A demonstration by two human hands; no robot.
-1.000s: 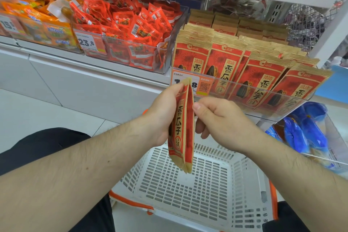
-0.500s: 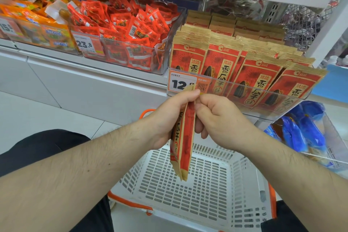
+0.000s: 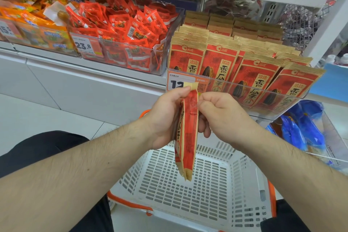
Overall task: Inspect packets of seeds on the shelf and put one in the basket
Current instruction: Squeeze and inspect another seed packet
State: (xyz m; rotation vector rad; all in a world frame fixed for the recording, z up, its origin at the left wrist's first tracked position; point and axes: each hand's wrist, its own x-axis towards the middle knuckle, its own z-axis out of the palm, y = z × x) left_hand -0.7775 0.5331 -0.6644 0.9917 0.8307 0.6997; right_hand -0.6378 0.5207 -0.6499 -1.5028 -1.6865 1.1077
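A red and tan seed packet (image 3: 188,137) hangs edge-on above the white basket (image 3: 188,194). My left hand (image 3: 165,118) grips its left side, thumb up at the top edge. My right hand (image 3: 218,113) pinches its upper right edge with curled fingers. Behind them, rows of the same seed packets (image 3: 244,66) stand upright in a clear shelf tray with a price tag (image 3: 177,83). The packet's lower end hangs over the basket's floor without touching it.
A clear bin of small red snack packs (image 3: 122,30) sits left of the seed tray, orange packs (image 3: 37,24) further left. Blue bags (image 3: 301,132) lie in a lower bin at right. The basket has orange handles (image 3: 130,203). A white shelf post (image 3: 327,24) rises at right.
The packet has turned further edge-on and shifted slightly right; my right thumb and fingers closed onto its upper edge, and both hands stay over the basket.
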